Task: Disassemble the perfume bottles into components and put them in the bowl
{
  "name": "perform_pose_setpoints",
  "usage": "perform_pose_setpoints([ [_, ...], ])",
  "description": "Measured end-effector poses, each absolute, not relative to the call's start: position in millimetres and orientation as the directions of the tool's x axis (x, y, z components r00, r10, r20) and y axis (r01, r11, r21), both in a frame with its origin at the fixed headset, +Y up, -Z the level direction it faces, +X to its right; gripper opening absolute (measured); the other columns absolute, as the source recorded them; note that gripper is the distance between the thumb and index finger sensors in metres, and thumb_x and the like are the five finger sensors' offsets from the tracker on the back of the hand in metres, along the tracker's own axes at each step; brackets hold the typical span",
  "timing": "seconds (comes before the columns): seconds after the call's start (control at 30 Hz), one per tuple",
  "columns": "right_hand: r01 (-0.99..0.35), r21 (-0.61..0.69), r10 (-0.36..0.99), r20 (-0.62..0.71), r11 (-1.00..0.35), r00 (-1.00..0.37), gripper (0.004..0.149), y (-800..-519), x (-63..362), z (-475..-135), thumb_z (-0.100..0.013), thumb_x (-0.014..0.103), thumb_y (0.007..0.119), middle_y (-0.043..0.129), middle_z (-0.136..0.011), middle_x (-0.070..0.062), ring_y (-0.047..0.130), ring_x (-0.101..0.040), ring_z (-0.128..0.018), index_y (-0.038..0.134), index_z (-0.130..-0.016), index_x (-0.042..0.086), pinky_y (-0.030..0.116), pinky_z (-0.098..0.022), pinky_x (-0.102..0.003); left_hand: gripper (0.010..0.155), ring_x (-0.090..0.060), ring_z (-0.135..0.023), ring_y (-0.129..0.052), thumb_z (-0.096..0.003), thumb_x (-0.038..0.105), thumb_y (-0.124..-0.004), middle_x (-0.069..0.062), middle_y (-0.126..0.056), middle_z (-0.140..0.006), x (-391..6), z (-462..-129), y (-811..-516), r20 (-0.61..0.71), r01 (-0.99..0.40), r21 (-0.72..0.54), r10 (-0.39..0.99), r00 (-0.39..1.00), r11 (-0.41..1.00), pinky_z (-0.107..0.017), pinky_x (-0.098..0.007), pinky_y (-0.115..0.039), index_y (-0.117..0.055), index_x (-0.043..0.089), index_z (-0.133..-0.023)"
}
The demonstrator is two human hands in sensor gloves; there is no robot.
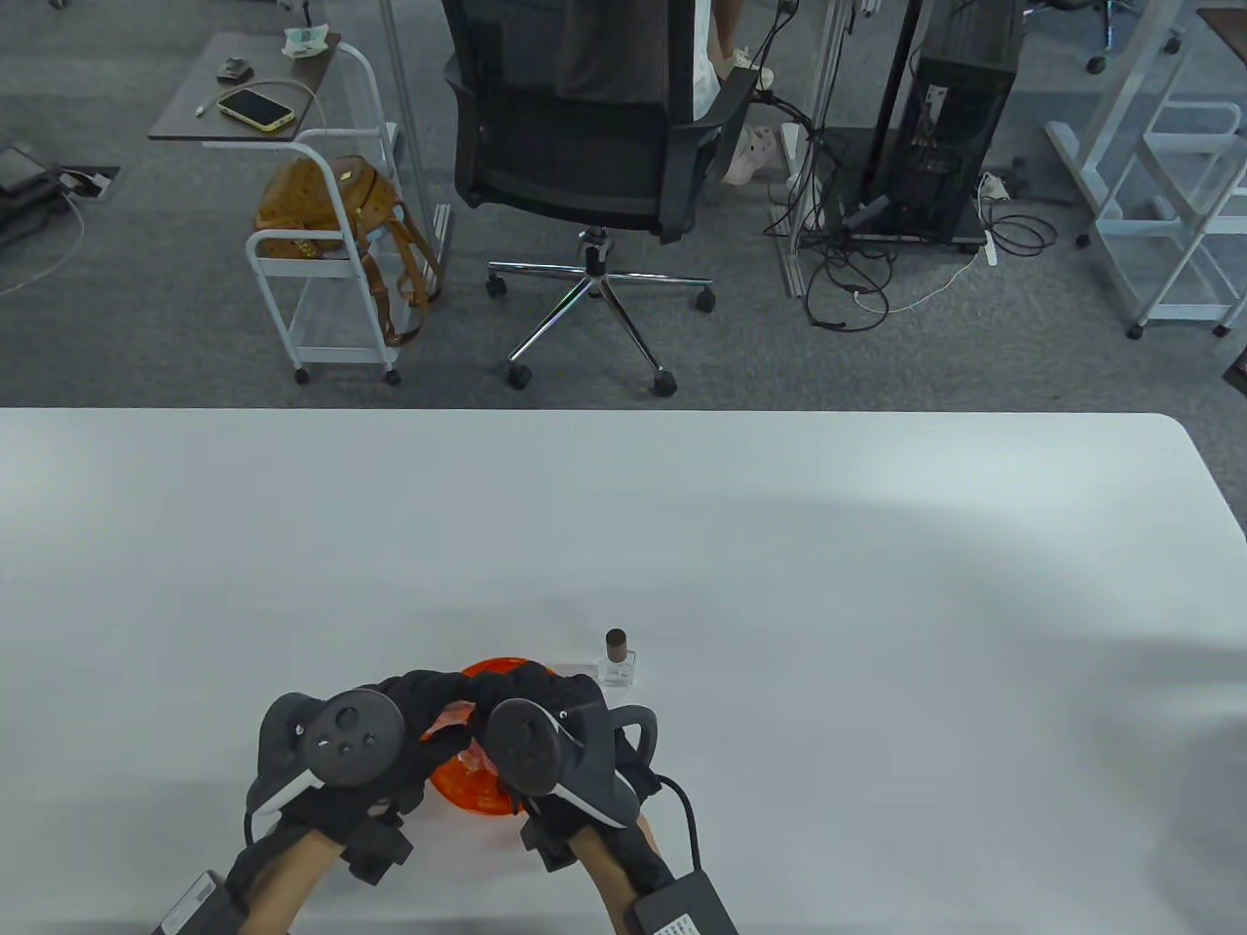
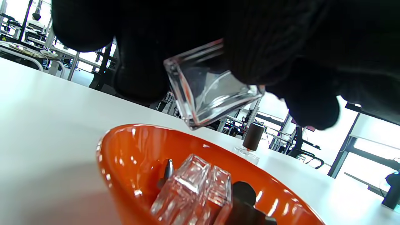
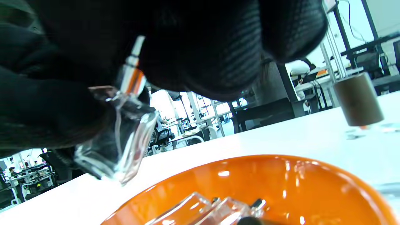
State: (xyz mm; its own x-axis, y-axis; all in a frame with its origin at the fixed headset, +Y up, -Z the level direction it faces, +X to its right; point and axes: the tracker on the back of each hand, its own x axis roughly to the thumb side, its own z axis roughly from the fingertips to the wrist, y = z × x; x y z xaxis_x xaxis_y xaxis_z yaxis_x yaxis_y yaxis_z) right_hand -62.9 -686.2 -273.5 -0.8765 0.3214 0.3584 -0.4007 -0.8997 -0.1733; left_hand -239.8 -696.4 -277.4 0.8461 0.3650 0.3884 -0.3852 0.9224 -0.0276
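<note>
Over the orange bowl (image 1: 468,787), both hands grip one clear glass bottle (image 2: 212,87): left hand (image 1: 390,740) on its body, right hand (image 1: 546,721) at its sprayer neck. Just beyond bowl, a brown-capped bottle (image 1: 617,658) stands upright on bench (image 1: 877,584); glass bodies & dark caps lie inside.

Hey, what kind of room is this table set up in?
Most likely an office or lab workspace: past the white table stands a swivel office chair on grey carpet, a desktop computer tower with tangled cables, and a rolling cart.

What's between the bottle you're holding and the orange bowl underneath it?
Nothing: the left wrist view shows open air between the held bottle and the orange bowl, which already holds glass bottles.
</note>
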Motion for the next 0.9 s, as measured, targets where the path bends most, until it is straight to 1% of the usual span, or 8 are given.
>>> perform_pose_setpoints([
  [0.03,-0.399,-0.172,0.320,0.360,-0.900,-0.876,0.043,-685.9,-63.0,-273.4,-0.034,0.047,0.083,0.101,-0.059,0.008,0.105,-0.004,-0.031,0.087,-0.074,0.033,0.087,-0.050,-0.046,0.054,-0.032,-0.067,-0.107,-0.0409,0.040,-0.089,-0.011,-0.100,-0.088,-239.3,-277.2,-696.6,0.392,-0.383,-0.028,0.362,0.846,0.923,-0.057,-0.058,-0.078,-0.086,0.020,-0.091],
  [0.17,-0.401,-0.113,0.339,0.361,-0.909,-0.869,0.049,-687.0,-63.5,-274.2,-0.036,0.039,0.086,0.091,-0.079,0.004,0.103,-0.004,-0.045,0.077,-0.083,0.032,0.083,-0.054,-0.047,0.054,-0.032,-0.066,-0.108,-0.0411,0.039,-0.089,-0.011,-0.100,-0.087,-238.4,-278.1,-695.7,0.393,-0.389,-0.008,0.360,0.846,0.921,-0.057,-0.058,-0.078,-0.086,0.020,-0.091],
  [0.3,-0.407,-0.154,0.336,0.349,-0.900,-0.875,0.042,-688.2,-63.0,-274.6,-0.035,0.045,0.083,0.100,-0.064,0.006,0.106,-0.005,-0.035,0.087,-0.075,0.033,0.086,-0.051,-0.046,0.054,-0.032,-0.067,-0.108,-0.0409,0.040,-0.089,-0.010,-0.100,-0.088,-238.7,-277.2,-696.5,0.394,-0.370,-0.030,0.352,0.849,0.928,-0.057,-0.058,-0.078,-0.086,0.021,-0.091],
  [0.43,-0.427,-0.125,0.362,0.354,-0.896,-0.862,0.050,-684.8,-62.8,-273.5,-0.035,0.039,0.086,0.091,-0.079,0.004,0.102,-0.004,-0.043,0.077,-0.084,0.031,0.084,-0.053,-0.047,0.054,-0.032,-0.066,-0.108,-0.0414,0.039,-0.089,-0.011,-0.099,-0.087,-238.8,-277.1,-693.9,0.393,-0.399,-0.007,0.369,0.842,0.917,-0.057,-0.058,-0.078,-0.085,0.020,-0.092],
  [0.57,-0.442,-0.130,0.380,0.336,-0.888,-0.862,0.043,-686.1,-61.2,-275.4,-0.036,0.048,0.080,0.101,-0.061,0.006,0.106,-0.005,-0.032,0.087,-0.075,0.031,0.087,-0.049,-0.047,0.054,-0.032,-0.068,-0.107,-0.0412,0.040,-0.089,-0.011,-0.099,-0.088,-238.9,-276.9,-694.5,0.391,-0.387,-0.033,0.368,0.844,0.922,-0.058,-0.058,-0.077,-0.086,0.020,-0.092],
  [0.73,-0.433,-0.103,0.378,0.338,-0.895,-0.862,0.048,-685.6,-62.1,-275.1,-0.036,0.041,0.083,0.094,-0.074,0.005,0.103,-0.005,-0.041,0.079,-0.082,0.031,0.084,-0.052,-0.047,0.054,-0.032,-0.066,-0.108,-0.0412,0.040,-0.089,-0.011,-0.100,-0.087,-237.8,-276.9,-694.4,0.397,-0.391,-0.019,0.366,0.842,0.920,-0.057,-0.058,-0.078,-0.086,0.020,-0.091],
  [0.8,-0.444,-0.125,0.382,0.339,-0.887,-0.860,0.047,-687.0,-61.1,-275.5,-0.034,0.050,0.081,0.099,-0.066,0.005,0.105,-0.005,-0.036,0.084,-0.077,0.033,0.086,-0.051,-0.047,0.054,-0.032,-0.066,-0.108,-0.0412,0.040,-0.089,-0.011,-0.100,-0.087,-238.9,-277.6,-694.4,0.399,-0.402,-0.029,0.380,0.835,0.915,-0.057,-0.058,-0.078,-0.086,0.020,-0.091],
  [0.9,-0.431,-0.134,0.368,0.338,-0.892,-0.866,0.041,-686.1,-61.2,-275.7,-0.035,0.046,0.082,0.101,-0.062,0.006,0.106,-0.004,-0.032,0.087,-0.073,0.033,0.087,-0.049,-0.046,0.054,-0.031,-0.067,-0.108,-0.0409,0.040,-0.089,-0.011,-0.100,-0.087,-237.2,-276.1,-694.6,0.402,-0.381,-0.032,0.361,0.842,0.924,-0.057,-0.058,-0.078,-0.086,0.020,-0.091],
])
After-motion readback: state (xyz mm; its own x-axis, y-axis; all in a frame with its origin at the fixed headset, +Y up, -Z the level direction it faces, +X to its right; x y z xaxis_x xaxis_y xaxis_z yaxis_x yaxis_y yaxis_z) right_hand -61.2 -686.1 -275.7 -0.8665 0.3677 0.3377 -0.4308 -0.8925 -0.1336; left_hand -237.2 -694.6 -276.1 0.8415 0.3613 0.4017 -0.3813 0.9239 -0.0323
